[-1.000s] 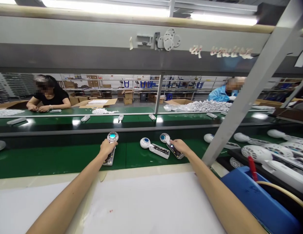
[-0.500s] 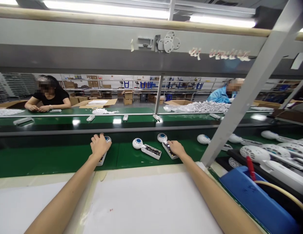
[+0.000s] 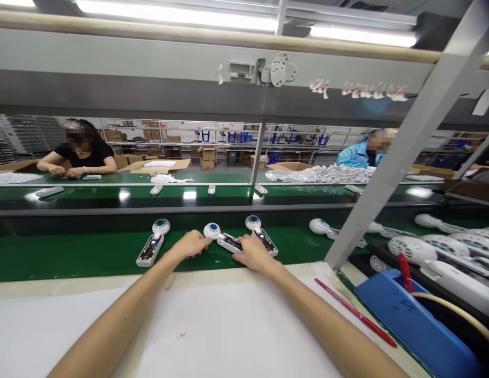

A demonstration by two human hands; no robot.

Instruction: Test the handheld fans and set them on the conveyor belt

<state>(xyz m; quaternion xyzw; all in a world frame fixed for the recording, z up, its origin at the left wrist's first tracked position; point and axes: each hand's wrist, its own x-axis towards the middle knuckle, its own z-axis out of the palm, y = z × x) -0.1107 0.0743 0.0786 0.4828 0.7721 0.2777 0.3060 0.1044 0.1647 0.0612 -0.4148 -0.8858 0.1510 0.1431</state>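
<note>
On the green belt (image 3: 90,252), a white round-headed device (image 3: 211,231) with a blue centre lies with its handle open, showing a circuit board. My right hand (image 3: 254,253) has its fingers closed over the far end of that handle. Beside the round head, my left hand (image 3: 191,244) is partly curled, its fingertips at the head's lower edge and not wrapped round it. A second such device (image 3: 149,249) lies tilted to the left of my left hand. A third device (image 3: 266,241) lies just beyond my right hand, partly covered by it.
A slanted metal post (image 3: 358,226) rises at the right. Behind it are more white devices (image 3: 435,220) and a blue bin (image 3: 417,320). A red pen (image 3: 356,313) lies on the white-papered table (image 3: 244,325). Two people work across the belts; small white parts (image 3: 339,173) are heaped there.
My left hand has left the left device and moved right to the middle one. My right hand has shifted left from the third device onto the middle one's handle. The red pen now shows.
</note>
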